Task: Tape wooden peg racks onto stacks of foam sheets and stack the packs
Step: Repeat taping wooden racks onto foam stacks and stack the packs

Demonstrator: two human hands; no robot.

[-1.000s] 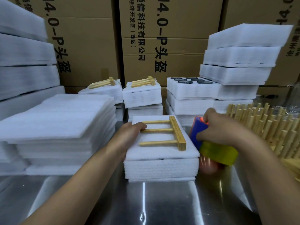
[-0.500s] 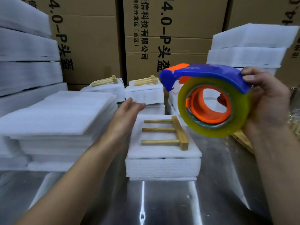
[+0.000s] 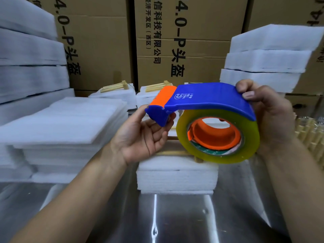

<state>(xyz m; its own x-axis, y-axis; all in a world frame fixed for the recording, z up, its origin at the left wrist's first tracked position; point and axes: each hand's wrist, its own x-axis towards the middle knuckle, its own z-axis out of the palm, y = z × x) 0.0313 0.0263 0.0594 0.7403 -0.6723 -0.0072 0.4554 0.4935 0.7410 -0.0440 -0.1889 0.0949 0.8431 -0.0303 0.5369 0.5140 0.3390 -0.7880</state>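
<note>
One tape dispenser (image 3: 210, 99), blue with an orange nose and orange hub, is held up in the air by both hands, and it carries one roll of yellowish clear tape (image 3: 250, 141). The right hand (image 3: 270, 120) wraps round the rear curve of the blue handle, with two fingertips lying on top of it. The left hand (image 3: 142, 135) is palm-up, and its thumb and curled fingers pinch the blue front end just below the orange nose. Directly beneath the dispenser and apart from it, one stack of foam sheets (image 3: 177, 176) sits on the steel table (image 3: 175, 218). One wooden peg rack (image 3: 173, 152) lies flat on top of that stack, mostly hidden behind the left hand and the roll, so only one peg and a corner of its bar show. At the back of the table stand two taped packs side by side, the left pack (image 3: 121, 97) and the right pack (image 3: 147, 98), each with one rack on top. To the left is one broad pile of loose foam sheets (image 3: 64, 127), with taller foam slabs (image 3: 26, 58) behind it. To the right rise three thick foam blocks (image 3: 270, 58), one on another, and below them at the frame's edge is a heap of spare racks (image 3: 308, 132), too crowded to count. Printed cardboard cartons (image 3: 98, 50) fill the background.
</note>
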